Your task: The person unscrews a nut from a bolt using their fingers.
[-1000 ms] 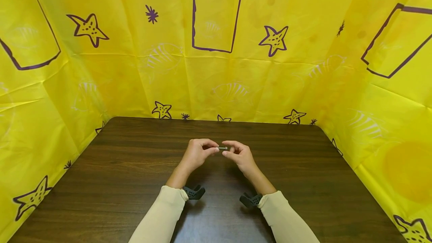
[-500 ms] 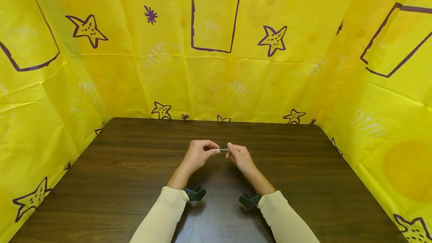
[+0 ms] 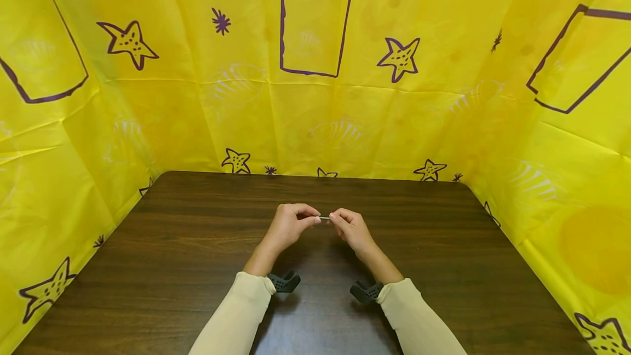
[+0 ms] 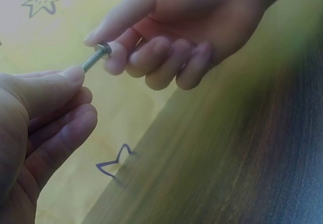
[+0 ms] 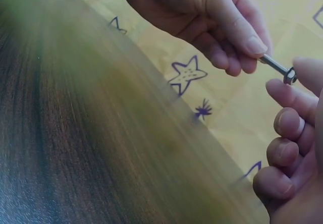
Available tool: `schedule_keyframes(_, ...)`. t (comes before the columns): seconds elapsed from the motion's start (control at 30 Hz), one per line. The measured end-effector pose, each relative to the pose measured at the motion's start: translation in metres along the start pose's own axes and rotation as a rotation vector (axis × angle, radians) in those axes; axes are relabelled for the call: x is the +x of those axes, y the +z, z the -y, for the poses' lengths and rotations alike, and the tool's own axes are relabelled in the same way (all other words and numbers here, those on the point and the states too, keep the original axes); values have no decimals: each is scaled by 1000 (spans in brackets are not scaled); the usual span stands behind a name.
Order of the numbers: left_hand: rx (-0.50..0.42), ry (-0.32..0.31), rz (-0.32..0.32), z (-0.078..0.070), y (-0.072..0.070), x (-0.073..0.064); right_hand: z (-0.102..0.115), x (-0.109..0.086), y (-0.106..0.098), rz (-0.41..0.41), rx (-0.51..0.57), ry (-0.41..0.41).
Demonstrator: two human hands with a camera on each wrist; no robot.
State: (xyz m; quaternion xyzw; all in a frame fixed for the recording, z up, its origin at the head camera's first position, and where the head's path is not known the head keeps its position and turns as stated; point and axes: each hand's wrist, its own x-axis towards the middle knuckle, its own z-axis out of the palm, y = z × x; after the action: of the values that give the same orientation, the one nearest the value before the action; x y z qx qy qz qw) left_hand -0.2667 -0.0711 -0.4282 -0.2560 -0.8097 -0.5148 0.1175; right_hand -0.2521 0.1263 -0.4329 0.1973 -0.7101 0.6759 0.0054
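Observation:
A slim metal bolt is held level above the table, between the two hands. My left hand pinches its left end between thumb and fingertips, which hide that end. At the right end sits a wider hexagonal piece, a head or a nut; I cannot tell which. The thumb and index finger of my right hand pinch this hexagonal end, while its other fingers curl below. A short stretch of bare shank shows between the hands in the left wrist view.
A dark wood-grain table lies beneath both hands. Yellow cloth with purple starfish drawings hangs behind it and along both sides. Each wrist wears a dark strap mount.
One second ago the right thumb and index finger stood apart around the bolt's right end. They shifted, the thumb rising, and now they pinch that end. The left hand stays nearly still.

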Motion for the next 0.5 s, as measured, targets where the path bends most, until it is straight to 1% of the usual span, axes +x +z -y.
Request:
schedule_keyframes(0.07,1,-1,-1,0,-1,0,6,-2,2,-9,15,-10)
schedule_keyframes(0.13,2,-1,-3,0,-1,0,8,-2,2,-15,32,-19)
schedule_keyframes(0.3,15,-2,-7,1,-3,0,8,-2,0,-9,52,-49)
schedule_keyframes(0.5,30,-10,-1,2,-3,1,8,-2,-1,-2,54,-52)
